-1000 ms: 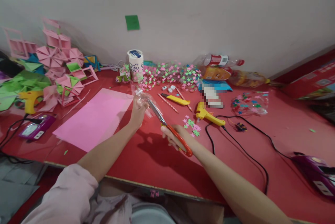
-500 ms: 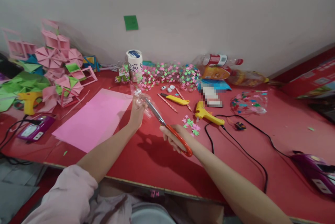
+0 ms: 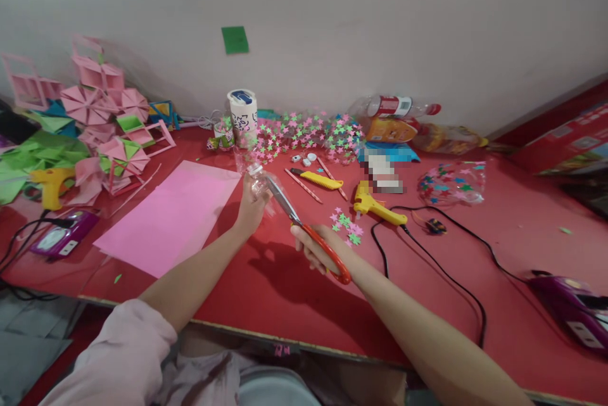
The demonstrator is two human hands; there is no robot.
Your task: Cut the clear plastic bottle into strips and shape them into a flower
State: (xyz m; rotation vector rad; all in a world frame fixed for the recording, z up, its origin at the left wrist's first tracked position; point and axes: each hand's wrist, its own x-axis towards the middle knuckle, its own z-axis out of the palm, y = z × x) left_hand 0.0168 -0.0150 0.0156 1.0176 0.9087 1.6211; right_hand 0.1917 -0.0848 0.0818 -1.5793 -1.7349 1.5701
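Left hand point(image 3: 250, 206) grips what looks like a clear plastic bottle point(image 3: 259, 179); right hand point(image 3: 317, 249), fingers closed in the red-handled scissors point(image 3: 306, 230), angles blades up-left into it.

Both arms reach forward, bare below a rolled sleeve. The left hand point(image 3: 250, 205) is raised and curled; the right hand point(image 3: 317, 249), lower, is closed, fingers through handles.

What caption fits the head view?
Left hand holds a clear bottle; right hand cuts it with scissors.
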